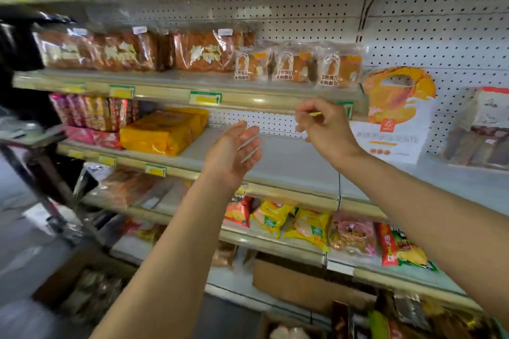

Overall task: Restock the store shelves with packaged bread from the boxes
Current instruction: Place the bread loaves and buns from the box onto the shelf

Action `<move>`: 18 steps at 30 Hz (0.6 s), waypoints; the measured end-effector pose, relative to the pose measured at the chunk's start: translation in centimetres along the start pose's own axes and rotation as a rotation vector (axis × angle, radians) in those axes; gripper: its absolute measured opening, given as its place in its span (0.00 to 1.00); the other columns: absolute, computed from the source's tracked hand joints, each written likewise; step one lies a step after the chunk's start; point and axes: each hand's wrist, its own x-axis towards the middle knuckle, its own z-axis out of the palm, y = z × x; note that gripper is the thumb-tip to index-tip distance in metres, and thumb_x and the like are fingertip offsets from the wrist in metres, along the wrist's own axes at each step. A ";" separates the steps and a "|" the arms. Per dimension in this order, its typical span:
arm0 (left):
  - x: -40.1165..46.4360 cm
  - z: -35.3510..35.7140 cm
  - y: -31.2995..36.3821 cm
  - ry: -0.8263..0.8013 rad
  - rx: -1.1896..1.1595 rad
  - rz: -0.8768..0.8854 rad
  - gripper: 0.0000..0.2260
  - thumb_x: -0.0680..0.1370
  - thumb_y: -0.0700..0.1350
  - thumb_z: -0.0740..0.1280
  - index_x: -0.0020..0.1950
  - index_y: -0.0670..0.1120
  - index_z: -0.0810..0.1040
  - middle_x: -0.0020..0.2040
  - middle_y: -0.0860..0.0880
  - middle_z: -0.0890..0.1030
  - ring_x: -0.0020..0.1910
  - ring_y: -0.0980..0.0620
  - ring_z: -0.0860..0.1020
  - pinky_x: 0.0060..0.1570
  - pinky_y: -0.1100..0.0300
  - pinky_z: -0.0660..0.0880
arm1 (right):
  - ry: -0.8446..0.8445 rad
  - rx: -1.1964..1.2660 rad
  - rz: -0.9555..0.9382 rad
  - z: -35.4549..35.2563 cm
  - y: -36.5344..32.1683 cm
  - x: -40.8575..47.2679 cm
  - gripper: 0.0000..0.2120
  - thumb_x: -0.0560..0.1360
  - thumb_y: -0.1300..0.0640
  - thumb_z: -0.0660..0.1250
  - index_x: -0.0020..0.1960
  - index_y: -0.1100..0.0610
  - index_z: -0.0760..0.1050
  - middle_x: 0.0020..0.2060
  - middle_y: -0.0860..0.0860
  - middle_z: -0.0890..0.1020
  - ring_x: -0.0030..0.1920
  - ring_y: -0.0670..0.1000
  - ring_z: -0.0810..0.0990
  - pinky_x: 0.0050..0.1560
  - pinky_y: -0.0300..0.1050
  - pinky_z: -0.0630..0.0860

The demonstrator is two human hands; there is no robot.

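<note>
Packaged bread in clear crinkled plastic wrappers (297, 64) stands in a row of three on the cream metal shelf with the green-and-yellow price tags (176, 85). We take that shelf as our landmark. Larger glossy bags of brown loaves (124, 49) sit on it to the left of the three small packs.

Our left hand (234, 153) is raised below the landmark shelf, palm turned up and to the right, fingers straight and slightly spread, holding nothing. Our right hand (325, 125) hovers just below the shelf's front lip, fingers curled inward toward the thumb; something thin and yellowish shows at the fingertips, but we cannot tell whether it is pinched or only a price tag behind them.

One level below the landmark, a soft yellow plastic-wrapped bundle (165, 131) lies at the left, and the smooth grey board to its right is bare back to the white perforated panel (303, 22). Right of the landmark, past the upright, a flat white and orange bread bag (396, 115) leans against the pegboard. Further down, small crumpled yellow and red snack packets (305, 224) crowd a lower level, and a brown cardboard box (303, 281) sits beneath them.
</note>
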 end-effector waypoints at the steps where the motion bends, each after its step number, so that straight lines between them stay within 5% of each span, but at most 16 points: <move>1: -0.3 -1.4 0.3 0.017 0.007 -0.002 0.10 0.82 0.46 0.63 0.64 0.48 0.76 0.43 0.54 0.84 0.44 0.55 0.81 0.40 0.62 0.79 | -0.024 0.007 -0.002 1.4 -0.5 -0.6 0.05 0.78 0.64 0.65 0.46 0.57 0.77 0.42 0.52 0.79 0.35 0.47 0.80 0.32 0.37 0.74; 5: -0.6 -8.1 2.2 0.095 -0.018 -0.012 0.04 0.82 0.45 0.63 0.50 0.50 0.77 0.30 0.56 0.80 0.34 0.57 0.79 0.33 0.64 0.76 | -0.150 0.023 0.004 8.6 -1.7 -1.8 0.09 0.79 0.62 0.64 0.43 0.52 0.77 0.42 0.52 0.80 0.29 0.43 0.80 0.29 0.37 0.72; 18: 2.0 -40.9 12.8 0.457 0.060 -0.087 0.07 0.83 0.44 0.63 0.48 0.45 0.79 0.39 0.50 0.81 0.33 0.54 0.77 0.30 0.62 0.76 | -0.507 0.207 0.117 44.6 -5.5 -4.6 0.09 0.79 0.63 0.64 0.42 0.56 0.78 0.36 0.52 0.80 0.26 0.45 0.78 0.26 0.32 0.69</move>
